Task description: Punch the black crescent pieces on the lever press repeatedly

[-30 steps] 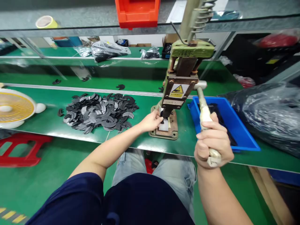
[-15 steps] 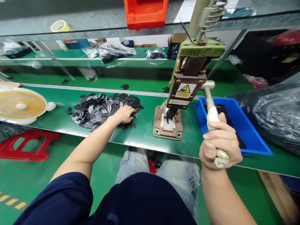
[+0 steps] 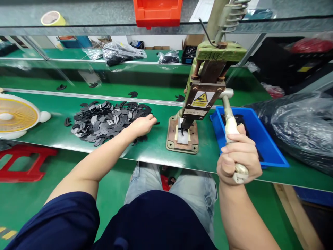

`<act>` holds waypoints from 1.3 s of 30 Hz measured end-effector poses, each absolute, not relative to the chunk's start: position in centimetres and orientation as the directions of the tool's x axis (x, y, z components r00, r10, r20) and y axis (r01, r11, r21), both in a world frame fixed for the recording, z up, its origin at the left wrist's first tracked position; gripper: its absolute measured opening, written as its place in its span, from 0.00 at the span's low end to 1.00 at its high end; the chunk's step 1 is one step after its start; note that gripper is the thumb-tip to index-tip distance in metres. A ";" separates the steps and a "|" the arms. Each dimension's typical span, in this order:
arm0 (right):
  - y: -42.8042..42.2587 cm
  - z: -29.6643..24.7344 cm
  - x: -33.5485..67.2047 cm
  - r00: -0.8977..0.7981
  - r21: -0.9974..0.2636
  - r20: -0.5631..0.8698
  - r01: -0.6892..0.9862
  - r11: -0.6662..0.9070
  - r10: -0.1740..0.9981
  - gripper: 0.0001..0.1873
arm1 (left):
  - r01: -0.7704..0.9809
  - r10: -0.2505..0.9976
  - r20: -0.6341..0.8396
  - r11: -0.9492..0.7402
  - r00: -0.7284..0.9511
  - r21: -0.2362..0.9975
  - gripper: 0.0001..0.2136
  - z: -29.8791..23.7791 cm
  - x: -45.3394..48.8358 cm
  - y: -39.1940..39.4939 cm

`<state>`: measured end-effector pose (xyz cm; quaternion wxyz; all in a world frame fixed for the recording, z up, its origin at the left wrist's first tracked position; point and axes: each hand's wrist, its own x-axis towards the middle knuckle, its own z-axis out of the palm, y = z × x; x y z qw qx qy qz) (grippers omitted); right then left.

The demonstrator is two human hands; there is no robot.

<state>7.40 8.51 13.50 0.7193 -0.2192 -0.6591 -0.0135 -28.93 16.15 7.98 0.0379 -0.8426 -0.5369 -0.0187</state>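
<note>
My left hand point(image 3: 143, 125) is closed in a pinch, with the dark tip of a curved black piece point(image 3: 157, 123) sticking out past the fingers. It hovers at the right side of a pile of curved black and grey pieces point(image 3: 106, 121). My right hand point(image 3: 238, 154) is wrapped around the taped lever point(image 3: 230, 119) of a green hand press point(image 3: 203, 86). Under the press's ram, a pale plate point(image 3: 182, 137) lies on the brown metal base point(image 3: 170, 137). A small dark hooked shape shows at the ram's lower end.
A blue bin point(image 3: 273, 152) with dark contents stands right of the press, beside a big plastic-wrapped bundle point(image 3: 307, 125). At the left lies a fan point(image 3: 18, 114). Several black pieces point(image 3: 132, 94) are scattered behind the pile. An orange bin point(image 3: 158, 14) hangs overhead.
My left hand has lifted off the pile and moved right, now with a black piece between its fingers. My right hand keeps its hold on the lever. The whole view has shifted slightly.
</note>
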 end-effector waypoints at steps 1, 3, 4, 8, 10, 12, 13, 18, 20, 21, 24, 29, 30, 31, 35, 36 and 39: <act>8.5 13.5 7.5 0.125 -0.303 0.953 0.313 0.900 0.277 0.09 | 0.894 0.893 0.043 -0.447 0.448 -0.035 0.17 7.8 -28.2 15.9; 8.3 13.6 7.6 0.109 -0.306 0.952 0.318 0.897 0.286 0.07 | 0.866 0.866 -0.016 -0.499 0.499 -0.003 0.16 7.5 -26.9 15.4; 8.3 13.6 7.7 0.100 -0.305 0.952 0.320 0.897 0.288 0.07 | 0.856 0.855 -0.038 -0.517 0.518 0.020 0.16 7.3 -26.3 15.2; 8.3 13.6 7.7 0.096 -0.293 0.956 0.323 0.900 0.277 0.07 | 0.828 0.842 0.008 -0.532 0.539 0.176 0.19 6.5 -25.0 15.1; 8.4 13.6 7.5 0.113 -0.294 0.956 0.320 0.901 0.272 0.08 | 0.815 0.875 0.093 -0.478 0.475 0.328 0.20 6.1 -24.5 15.4; 8.5 13.5 7.4 0.133 -0.301 0.953 0.312 0.901 0.272 0.09 | 0.791 0.934 0.135 -0.353 0.331 0.499 0.16 5.4 -24.0 15.7; 8.5 13.5 7.4 0.144 -0.303 0.952 0.307 0.902 0.271 0.09 | 0.762 0.959 0.136 -0.281 0.250 0.583 0.12 5.1 -23.8 16.0; 8.6 13.5 7.3 0.135 -0.283 0.958 0.295 0.913 0.254 0.12 | 0.389 0.990 0.044 -0.093 0.133 0.916 0.14 4.5 -22.1 16.8; 8.6 13.5 7.3 0.119 -0.276 0.961 0.298 0.914 0.251 0.11 | 0.266 0.981 -0.020 -0.033 0.195 0.963 0.15 4.8 -21.0 16.9; 8.6 13.5 7.4 0.116 -0.276 0.961 0.302 0.913 0.252 0.11 | 0.234 0.974 -0.049 -0.004 0.221 0.972 0.16 5.0 -20.4 16.9; 8.4 13.4 7.5 0.123 -0.296 0.955 0.314 0.902 0.271 0.11 | 0.210 0.967 -0.103 0.054 0.232 0.976 0.16 5.4 -18.8 17.3; 8.2 13.4 7.7 0.099 -0.311 0.950 0.327 0.892 0.295 0.09 | 0.199 0.966 -0.155 0.114 0.208 0.973 0.16 5.3 -18.1 18.2; 8.2 13.4 7.8 0.099 -0.310 0.951 0.328 0.893 0.294 0.09 | 0.193 0.961 -0.171 0.129 0.217 0.973 0.16 5.3 -18.1 18.4; 8.1 13.4 7.8 0.101 -0.310 0.951 0.328 0.892 0.294 0.10 | 0.190 0.957 -0.187 0.146 0.223 0.971 0.17 5.3 -18.1 18.5; 8.1 13.4 7.7 0.101 -0.317 0.948 0.326 0.891 0.301 0.12 | 0.196 0.942 -0.253 0.211 0.223 0.958 0.18 5.8 -18.0 18.8; 8.2 13.4 7.7 0.103 -0.317 0.948 0.326 0.891 0.300 0.12 | 0.195 0.936 -0.270 0.229 0.226 0.954 0.18 6.0 -18.0 18.9; 8.2 13.4 7.6 0.116 -0.322 0.947 0.320 0.891 0.300 0.13 | 0.185 0.908 -0.311 0.266 0.280 0.946 0.18 6.6 -18.1 19.2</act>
